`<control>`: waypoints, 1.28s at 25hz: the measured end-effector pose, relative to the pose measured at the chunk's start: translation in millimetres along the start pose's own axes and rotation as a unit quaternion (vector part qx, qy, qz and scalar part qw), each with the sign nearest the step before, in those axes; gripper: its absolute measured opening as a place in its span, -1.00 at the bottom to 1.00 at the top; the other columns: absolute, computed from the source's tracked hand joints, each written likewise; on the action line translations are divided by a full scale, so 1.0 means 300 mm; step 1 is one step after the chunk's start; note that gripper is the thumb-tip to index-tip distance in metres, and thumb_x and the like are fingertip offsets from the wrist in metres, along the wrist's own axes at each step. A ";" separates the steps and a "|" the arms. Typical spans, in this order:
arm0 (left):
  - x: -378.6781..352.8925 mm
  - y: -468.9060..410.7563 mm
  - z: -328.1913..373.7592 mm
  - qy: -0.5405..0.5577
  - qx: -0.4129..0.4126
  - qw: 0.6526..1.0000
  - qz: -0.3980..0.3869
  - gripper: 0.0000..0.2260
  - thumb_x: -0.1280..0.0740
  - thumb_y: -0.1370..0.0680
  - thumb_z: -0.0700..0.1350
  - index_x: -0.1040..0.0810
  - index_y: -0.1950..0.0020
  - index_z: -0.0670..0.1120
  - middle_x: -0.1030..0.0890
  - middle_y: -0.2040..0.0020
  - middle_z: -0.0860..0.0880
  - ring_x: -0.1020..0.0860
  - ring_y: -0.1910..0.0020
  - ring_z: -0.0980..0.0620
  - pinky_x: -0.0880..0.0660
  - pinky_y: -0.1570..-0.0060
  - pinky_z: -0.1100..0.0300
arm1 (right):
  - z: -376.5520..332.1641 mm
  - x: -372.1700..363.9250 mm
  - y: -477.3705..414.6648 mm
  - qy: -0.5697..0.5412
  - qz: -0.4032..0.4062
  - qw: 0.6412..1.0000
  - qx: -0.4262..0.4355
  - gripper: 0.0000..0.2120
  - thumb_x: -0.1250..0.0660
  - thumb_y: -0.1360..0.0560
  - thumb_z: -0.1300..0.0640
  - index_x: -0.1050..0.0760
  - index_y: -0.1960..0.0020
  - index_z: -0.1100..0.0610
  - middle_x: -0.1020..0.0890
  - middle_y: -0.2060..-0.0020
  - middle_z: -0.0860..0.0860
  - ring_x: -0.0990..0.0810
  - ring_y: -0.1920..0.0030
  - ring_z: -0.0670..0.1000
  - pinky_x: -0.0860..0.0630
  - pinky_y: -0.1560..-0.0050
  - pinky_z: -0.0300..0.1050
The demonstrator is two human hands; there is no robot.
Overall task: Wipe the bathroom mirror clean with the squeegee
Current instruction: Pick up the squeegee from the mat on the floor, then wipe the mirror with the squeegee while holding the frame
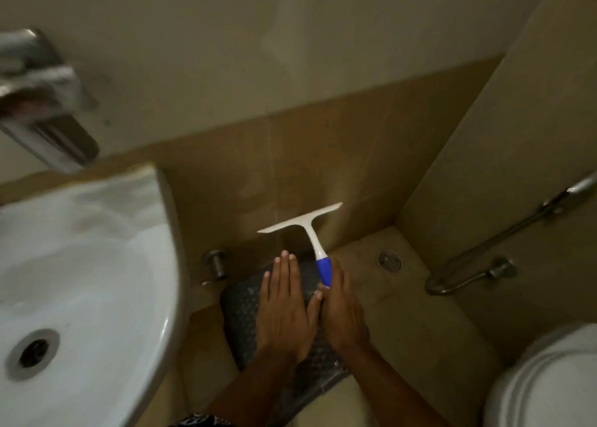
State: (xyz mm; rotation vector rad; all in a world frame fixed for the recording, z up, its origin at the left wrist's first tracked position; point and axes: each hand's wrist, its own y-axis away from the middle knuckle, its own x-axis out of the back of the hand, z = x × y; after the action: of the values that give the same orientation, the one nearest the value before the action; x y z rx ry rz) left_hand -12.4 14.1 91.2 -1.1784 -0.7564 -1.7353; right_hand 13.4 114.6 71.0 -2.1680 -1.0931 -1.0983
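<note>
My left hand (284, 310): fingers straight, flat, holding nothing. My right hand (340, 310): curled round the blue handle of the squeegee (310, 229), white blade outward, above a dark mat (242, 316). Beyond: floor drain (389, 261).

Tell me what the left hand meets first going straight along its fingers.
Likely the squeegee blade, just ahead of the left hand; behind it, the brown wall. Depth is unclear.

Head camera | worn, wide-angle | looks forward and steeply down at floor (403, 297) and wall (290, 71) | close above left hand (282, 307) and right hand (342, 313) | sink (97, 249) at left edge, toilet (549, 378) at lower right
</note>
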 end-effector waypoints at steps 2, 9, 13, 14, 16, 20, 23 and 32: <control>0.132 -0.042 0.019 -0.001 -0.021 0.999 0.033 -0.37 0.12 -0.58 0.25 0.34 -0.46 -0.04 0.34 -0.47 0.02 0.26 -0.51 0.09 0.30 -0.44 0.17 | -0.082 0.113 -0.019 -0.048 -0.011 0.999 -0.011 -0.46 -0.23 -0.54 0.08 -0.17 -0.47 0.08 -0.42 -0.32 0.14 -0.48 -0.24 0.12 -0.43 -0.18 -0.04; 0.717 -0.111 0.037 -0.072 -0.092 0.974 0.192 -0.37 -0.02 -0.54 0.17 -0.33 -0.43 -0.24 -0.36 -0.44 -0.19 -0.37 -0.41 -0.11 -0.20 -0.42 0.01 | -0.425 0.461 -0.039 -0.182 0.120 0.975 0.046 -0.47 -0.25 -0.55 0.12 -0.19 -0.47 0.15 -0.42 -0.32 0.13 -0.47 -0.17 0.01 -0.38 -0.10 -0.20; 1.060 -0.094 0.000 -0.073 -0.123 0.953 0.268 -0.34 0.06 -0.55 0.21 -0.08 -0.52 -0.19 -0.13 -0.53 -0.16 -0.12 -0.52 -0.10 0.01 -0.46 -0.03 | -0.710 0.663 -0.010 -0.227 0.236 0.935 0.140 -0.50 -0.28 -0.53 0.23 -0.24 -0.44 0.21 -0.46 -0.28 0.15 -0.46 -0.15 -0.01 -0.33 -0.11 -0.41; 1.145 -0.085 -0.013 -0.079 -0.132 0.943 0.295 -0.34 0.07 -0.55 0.21 -0.04 -0.52 -0.18 -0.09 -0.54 -0.15 -0.08 -0.53 -0.09 0.05 -0.47 -0.01 | -0.789 0.713 -0.003 -0.246 0.250 0.922 0.162 -0.50 -0.27 -0.53 0.23 -0.24 -0.43 0.22 -0.47 -0.25 0.15 -0.47 -0.12 -0.03 -0.33 -0.06 -0.50; 1.308 -0.054 -0.051 -0.091 -0.134 0.924 0.345 -0.35 0.08 -0.56 0.21 -0.01 -0.52 -0.18 -0.08 -0.55 -0.15 -0.06 -0.54 -0.09 0.05 -0.49 0.04 | -0.943 0.810 0.018 -0.276 0.272 0.897 0.211 -0.52 -0.26 -0.54 0.23 -0.23 -0.43 0.20 -0.48 -0.22 0.14 -0.50 -0.10 -0.01 -0.38 -0.02 -0.46; 1.615 0.031 -0.156 -0.128 -0.135 0.890 0.415 -0.32 0.08 -0.56 0.22 -0.08 -0.52 -0.22 -0.11 -0.54 -0.17 -0.11 -0.53 -0.11 -0.03 -0.48 0.02 | -1.237 0.966 0.085 -0.294 0.333 0.845 0.298 -0.55 -0.25 -0.55 0.18 -0.23 -0.40 0.17 -0.47 -0.16 0.03 -0.48 0.00 -0.18 -0.42 0.07 -0.51; 1.835 0.119 -0.268 -0.169 -0.139 0.858 0.465 -0.31 0.13 -0.58 0.22 -0.14 -0.51 -0.26 -0.16 -0.52 -0.20 -0.15 -0.51 -0.15 -0.09 -0.47 -0.01 | -1.442 1.042 0.160 -0.318 0.333 0.815 0.353 -0.55 -0.23 -0.56 0.15 -0.20 -0.41 0.15 -0.47 -0.18 0.04 -0.51 -0.01 -0.13 -0.50 0.01 -0.39; 2.432 0.394 -0.587 -0.267 -0.083 0.760 0.587 -0.33 0.03 -0.58 0.18 -0.02 -0.54 -0.25 -0.04 -0.55 -0.19 -0.01 -0.55 -0.07 0.06 -0.49 0.04 | -2.009 1.184 0.427 -0.369 0.338 0.737 0.454 -0.54 -0.21 -0.57 0.18 -0.18 -0.41 0.24 -0.42 -0.29 0.22 -0.55 -0.12 0.14 -0.57 -0.09 -0.11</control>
State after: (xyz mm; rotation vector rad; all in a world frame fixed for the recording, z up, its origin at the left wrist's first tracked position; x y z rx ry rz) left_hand -93.3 -422.8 707.5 -1.7512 -0.0280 -0.3923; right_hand -21.5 -219.3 697.9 -1.8164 -0.7091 0.6159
